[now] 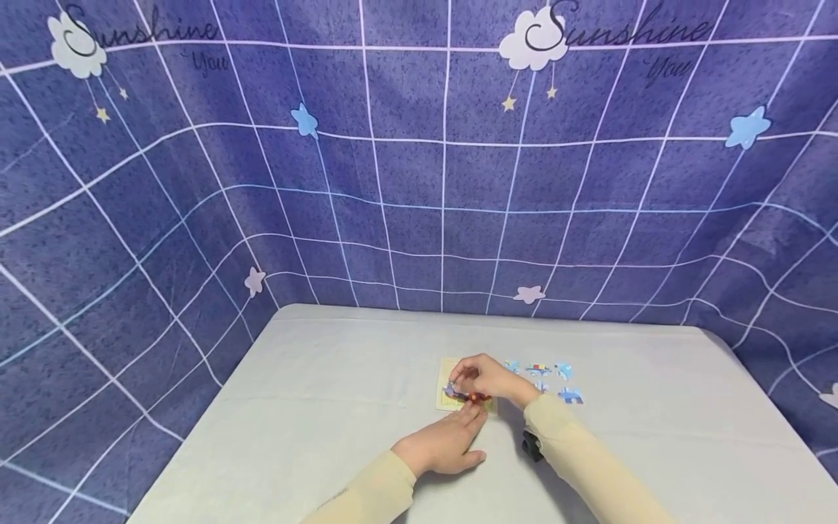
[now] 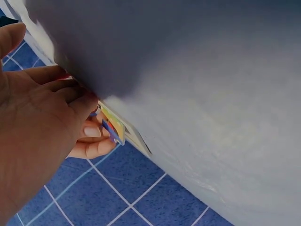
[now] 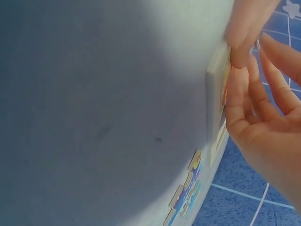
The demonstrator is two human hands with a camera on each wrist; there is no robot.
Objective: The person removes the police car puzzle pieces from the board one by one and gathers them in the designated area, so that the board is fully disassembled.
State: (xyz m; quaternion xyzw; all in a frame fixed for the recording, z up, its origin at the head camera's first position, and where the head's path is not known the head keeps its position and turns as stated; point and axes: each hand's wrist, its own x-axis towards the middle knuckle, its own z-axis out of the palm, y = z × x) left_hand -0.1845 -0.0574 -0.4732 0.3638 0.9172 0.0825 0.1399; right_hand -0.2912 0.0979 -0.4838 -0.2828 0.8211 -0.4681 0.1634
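Observation:
A small jigsaw board [image 1: 442, 370] with a pale frame lies on the table, partly filled with colourful pieces and partly covered by both hands. My left hand [image 1: 447, 442] rests palm down at its near edge, with straight fingers reaching onto the assembled pieces. Over the board's far side, my right hand [image 1: 487, 377] has its fingers bent and pinches a puzzle piece [image 1: 449, 389] at the left part of the board. Seen from the left wrist, a blue and yellow piece [image 2: 114, 131] stands tilted at the right fingertips. The right wrist view shows the board's edge [image 3: 215, 80] beside the fingers.
Several loose blue puzzle pieces [image 1: 571, 395] lie right of the board on the white-covered table [image 1: 327, 393]. A black object [image 1: 532, 445] sits under the right sleeve. A blue grid-patterned curtain [image 1: 406, 175] encloses the back and sides.

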